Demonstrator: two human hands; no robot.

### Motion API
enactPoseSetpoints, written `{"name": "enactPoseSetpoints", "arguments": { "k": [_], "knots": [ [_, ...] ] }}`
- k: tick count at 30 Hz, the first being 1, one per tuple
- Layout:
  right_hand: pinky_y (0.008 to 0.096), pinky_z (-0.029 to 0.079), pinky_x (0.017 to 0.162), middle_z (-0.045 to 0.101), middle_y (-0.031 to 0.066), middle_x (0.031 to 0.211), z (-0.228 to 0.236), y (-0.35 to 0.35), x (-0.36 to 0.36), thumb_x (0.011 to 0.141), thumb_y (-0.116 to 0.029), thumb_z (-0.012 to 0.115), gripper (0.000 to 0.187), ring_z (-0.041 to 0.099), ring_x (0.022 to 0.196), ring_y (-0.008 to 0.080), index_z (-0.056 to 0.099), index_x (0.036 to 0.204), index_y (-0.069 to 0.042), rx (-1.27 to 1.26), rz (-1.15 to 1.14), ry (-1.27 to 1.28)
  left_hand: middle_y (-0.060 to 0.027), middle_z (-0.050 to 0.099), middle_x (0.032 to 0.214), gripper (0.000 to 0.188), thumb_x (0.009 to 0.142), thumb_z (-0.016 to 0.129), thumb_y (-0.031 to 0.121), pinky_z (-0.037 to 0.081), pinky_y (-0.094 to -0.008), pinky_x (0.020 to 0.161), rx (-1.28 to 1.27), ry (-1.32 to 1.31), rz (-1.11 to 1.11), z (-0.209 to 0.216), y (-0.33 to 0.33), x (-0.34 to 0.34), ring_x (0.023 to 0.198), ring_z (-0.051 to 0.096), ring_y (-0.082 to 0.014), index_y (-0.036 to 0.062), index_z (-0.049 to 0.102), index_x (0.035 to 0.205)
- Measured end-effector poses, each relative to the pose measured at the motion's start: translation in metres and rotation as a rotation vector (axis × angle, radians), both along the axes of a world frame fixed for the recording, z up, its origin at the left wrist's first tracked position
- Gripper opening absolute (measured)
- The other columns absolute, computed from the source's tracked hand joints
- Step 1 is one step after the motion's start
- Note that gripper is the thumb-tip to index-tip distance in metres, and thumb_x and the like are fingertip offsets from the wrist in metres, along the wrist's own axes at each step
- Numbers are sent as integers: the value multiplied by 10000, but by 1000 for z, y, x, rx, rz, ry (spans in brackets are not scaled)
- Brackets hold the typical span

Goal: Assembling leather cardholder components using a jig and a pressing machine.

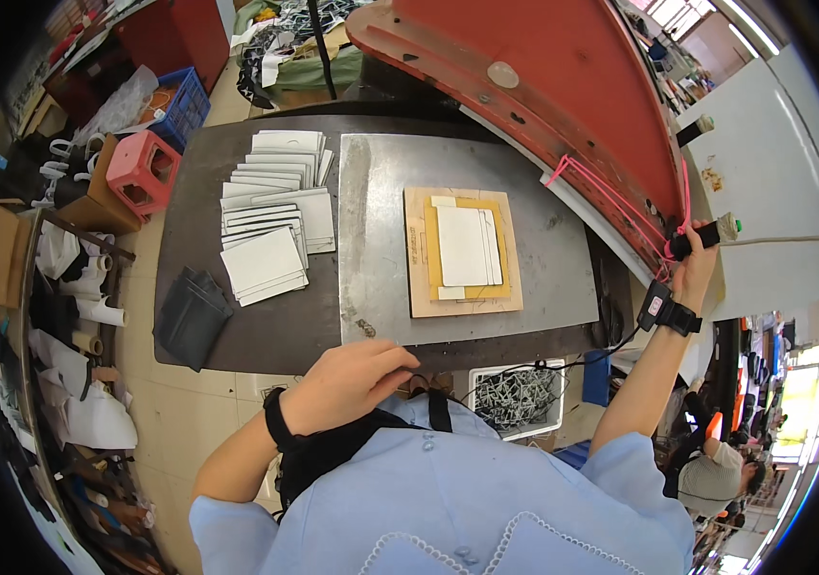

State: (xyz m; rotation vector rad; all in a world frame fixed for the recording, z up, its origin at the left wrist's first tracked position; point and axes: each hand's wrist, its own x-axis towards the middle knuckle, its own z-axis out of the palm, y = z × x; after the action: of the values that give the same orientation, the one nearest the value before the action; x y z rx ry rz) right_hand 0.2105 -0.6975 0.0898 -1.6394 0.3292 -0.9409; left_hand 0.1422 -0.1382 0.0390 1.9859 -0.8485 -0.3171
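My right hand (695,261) is wrapped round a black handle (716,233) at the side of the red swing arm (524,77) of a press, beside a pink cord (611,196) tied there. My left hand (357,380) hangs before the table's near edge, fingers loosely bent and nothing in it. On the metal plate (371,230) lies a wooden die board (467,305) with a yellow foam pad (500,216). White flat pieces (467,247) rest on that pad. The swing arm stands off to the right of the board.
Fanned stacks of white pieces (265,264) lie on the dark table's left side, near some black pieces (192,316). A white bin of metal parts (517,398) sits below the near edge. Left are a red stool (141,168), a blue crate (182,107) and a rack of rolls (98,287).
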Motion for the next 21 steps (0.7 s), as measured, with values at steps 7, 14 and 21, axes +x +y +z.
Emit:
{"name": "enactPoseSetpoints", "arguments": {
  "k": [7, 14, 21],
  "knots": [
    [329, 421, 1012, 576, 127, 1216, 3, 90, -53, 899, -6, 645, 416, 561, 1122, 195, 476, 1276, 38, -108, -2, 57, -72, 641, 920, 121, 899, 629, 99, 513, -381, 706, -99, -140, -208, 17, -47, 7, 829, 632, -285, 66, 615, 1015],
    [365, 442, 1025, 573, 165, 1252, 13, 175, -110, 944, 8, 593, 428, 566, 1148, 216, 415, 1329, 59, -205, 123, 171, -87, 664, 1046, 281, 872, 698, 98, 536, -351, 777, -229, -103, -254, 43, -82, -4, 941, 649, -265, 68, 627, 1143],
    [364, 383, 1077, 578, 164, 1350, 26, 131, -181, 956, -193, 593, 487, 546, 1244, 240, 510, 1378, 35, -686, 329, 432, -190, 487, 1395, 693, 802, 811, 174, 469, -377, 998, -537, -234, -150, 86, -104, -6, 1240, 528, -344, 8, 472, 1383]
  ]
}}
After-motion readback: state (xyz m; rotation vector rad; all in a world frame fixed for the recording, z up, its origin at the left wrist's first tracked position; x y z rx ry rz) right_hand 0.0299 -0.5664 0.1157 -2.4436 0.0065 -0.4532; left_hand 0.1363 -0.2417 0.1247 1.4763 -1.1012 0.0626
